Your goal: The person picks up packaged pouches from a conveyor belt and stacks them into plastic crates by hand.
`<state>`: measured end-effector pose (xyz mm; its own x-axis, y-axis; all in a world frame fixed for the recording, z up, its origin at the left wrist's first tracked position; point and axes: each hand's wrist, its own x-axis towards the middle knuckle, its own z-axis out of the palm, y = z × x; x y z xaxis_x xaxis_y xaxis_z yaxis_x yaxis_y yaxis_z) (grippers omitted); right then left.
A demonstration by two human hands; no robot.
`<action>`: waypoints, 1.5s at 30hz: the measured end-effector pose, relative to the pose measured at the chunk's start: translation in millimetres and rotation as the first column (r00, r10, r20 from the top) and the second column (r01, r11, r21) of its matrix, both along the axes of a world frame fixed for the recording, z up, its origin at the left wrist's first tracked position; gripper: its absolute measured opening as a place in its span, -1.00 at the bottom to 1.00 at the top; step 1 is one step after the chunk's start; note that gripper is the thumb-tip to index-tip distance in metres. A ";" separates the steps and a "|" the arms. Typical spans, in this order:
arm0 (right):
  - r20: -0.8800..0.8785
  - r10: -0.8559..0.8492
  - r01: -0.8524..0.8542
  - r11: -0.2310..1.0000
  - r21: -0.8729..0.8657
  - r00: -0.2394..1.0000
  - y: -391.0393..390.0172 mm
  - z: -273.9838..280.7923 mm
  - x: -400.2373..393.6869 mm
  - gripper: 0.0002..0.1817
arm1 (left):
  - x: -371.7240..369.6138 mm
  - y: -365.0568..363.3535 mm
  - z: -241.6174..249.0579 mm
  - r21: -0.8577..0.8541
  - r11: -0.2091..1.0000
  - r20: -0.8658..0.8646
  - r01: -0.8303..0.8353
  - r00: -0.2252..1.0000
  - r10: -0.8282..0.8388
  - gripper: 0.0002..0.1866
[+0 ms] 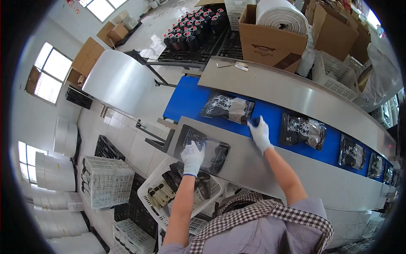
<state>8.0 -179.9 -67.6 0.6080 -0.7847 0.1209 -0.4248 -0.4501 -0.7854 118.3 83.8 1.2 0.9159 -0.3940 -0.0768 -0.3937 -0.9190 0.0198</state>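
My left hand (193, 157), in a white glove, rests on a black printed pouch (215, 156) with a clear window. The pouch lies flat on the steel ledge (249, 163) in front of me. My right hand (260, 134), also gloved, reaches over the near edge of the blue belt (186, 99), thumb and fingers apart. Its fingertips are right by the corner of a second pouch (228, 108) lying on the belt. Further right on the belt sits another such pouch (302, 131).
More pouches (352, 151) line the belt to the right. Below the ledge stands a white basket (146, 199) with pouches inside. Stacked white crates (108, 182) are at left. Behind the belt are a cardboard box (270, 46) and several red-capped bottles (192, 38).
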 end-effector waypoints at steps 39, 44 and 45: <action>0.208 0.201 -0.281 0.824 0.492 0.957 75.2 19.8 174.7 -0.78 | -43.3 11.4 -59.4 -0.493 0.869 0.043 -0.025 0.998 0.053 -0.21; 0.380 0.431 -0.574 0.591 0.567 0.819 149.7 55.8 59.3 -0.81 | -85.4 31.8 -70.3 -0.650 0.748 0.068 -0.134 0.970 0.234 -0.22; 0.388 0.496 -0.627 0.545 0.557 0.777 175.0 57.0 36.9 -0.79 | -112.9 48.0 -77.1 -0.689 0.707 0.056 -0.162 0.960 0.275 -0.22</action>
<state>44.9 -4.8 -10.7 0.9718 -0.2073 -0.1128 -0.0992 0.0749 -0.9922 5.3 131.8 -75.9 0.9606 -0.0770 0.2672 -0.2336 -0.7445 0.6254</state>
